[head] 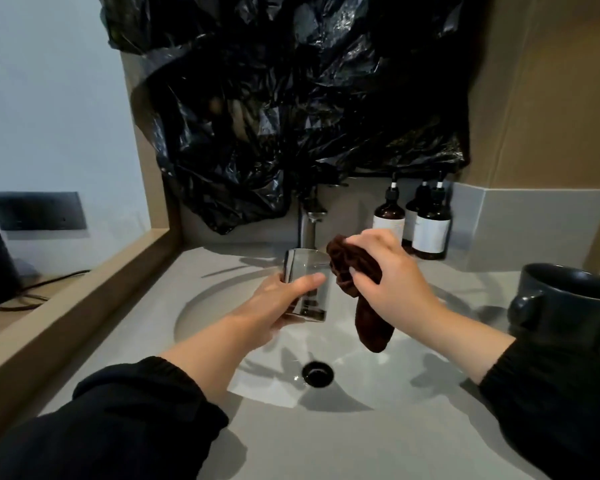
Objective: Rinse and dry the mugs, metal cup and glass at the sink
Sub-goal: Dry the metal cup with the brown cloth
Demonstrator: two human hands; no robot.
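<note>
Glass (pixel 309 285) is the thing held over the sink (pixel 201 306), near the middle of the view. It looks clear and a bit smoky, and it leans with its open top pointing up toward 12 o'clock. The left hand (pixel 284 303) is wrapped around its lower half, with the thumb lying across the front.

At 3 o'clock from the glass, the right hand (pixel 385 278) is pinching a dark brown cloth (pixel 357 285). The cloth is bunched up right beside the rim of the glass. One end of it hangs down toward 6 o'clock over the basin. I cannot tell if the cloth is touching the glass.

A tap (pixel 309 220) stands at 12 o'clock from the glass, just behind it. The drain (pixel 318 374) is at 6 o'clock, low in the basin.

Three brown bottles (pixel 430 226) with white labels stand at 2 o'clock, at the back of the counter. A dark mug (pixel 568 303) sits at 3 o'clock on the counter, well apart from the hands, with its handle pointing at the sink. Black plastic (pixel 291 98) covers the wall up at 12 o'clock.
</note>
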